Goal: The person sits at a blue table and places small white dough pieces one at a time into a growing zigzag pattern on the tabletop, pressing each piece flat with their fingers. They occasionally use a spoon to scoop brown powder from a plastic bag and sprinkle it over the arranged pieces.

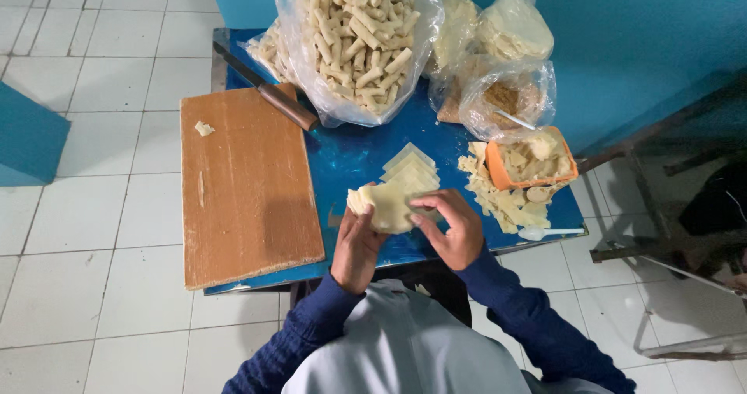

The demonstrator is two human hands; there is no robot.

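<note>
Fingers of your left hand (pixel 356 246) and right hand (pixel 455 227) clamp one pale, thin, square dough sheet (pixel 387 207) above the blue tabletop (pixel 350 157), folding it.

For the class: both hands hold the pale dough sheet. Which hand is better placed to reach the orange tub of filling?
Probably the right hand: the orange tub sits on its side of the dough sheet; the left hand is farther.

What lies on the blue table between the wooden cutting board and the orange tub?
In the head view, between the wooden cutting board and the orange tub lies a fanned stack of pale dough sheets on the blue table.
</note>
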